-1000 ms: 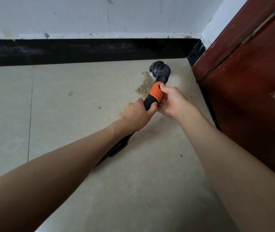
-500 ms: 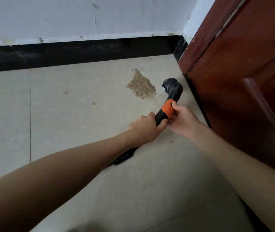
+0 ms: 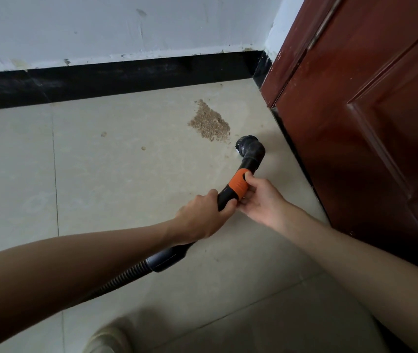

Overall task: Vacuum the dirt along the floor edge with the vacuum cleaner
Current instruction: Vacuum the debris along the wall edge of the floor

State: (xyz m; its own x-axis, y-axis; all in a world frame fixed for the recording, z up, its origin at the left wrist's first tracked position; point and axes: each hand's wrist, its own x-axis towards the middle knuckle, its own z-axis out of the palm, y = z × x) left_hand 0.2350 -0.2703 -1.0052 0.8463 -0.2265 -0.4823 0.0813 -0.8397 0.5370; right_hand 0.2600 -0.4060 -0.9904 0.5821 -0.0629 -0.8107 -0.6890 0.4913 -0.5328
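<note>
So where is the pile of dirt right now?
In the head view, the dirt pile lies on the floor tile right of centre, just up-left of the vacuum nozzle, short of the black skirting.

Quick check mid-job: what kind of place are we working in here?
Probably an indoor room corner, likely in a home: beige tiled floor meets a white painted wall with a black skirting strip, beside a dark red wooden door.

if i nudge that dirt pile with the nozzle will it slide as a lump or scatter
Likely scatter. The dirt pile looks like loose, fine grains lying thin, with stray specks already beyond its edge, so it should spread rather than move as one. The floor is smooth tile, so grains would probably skid easily. The nozzle sits just beside it.
</note>
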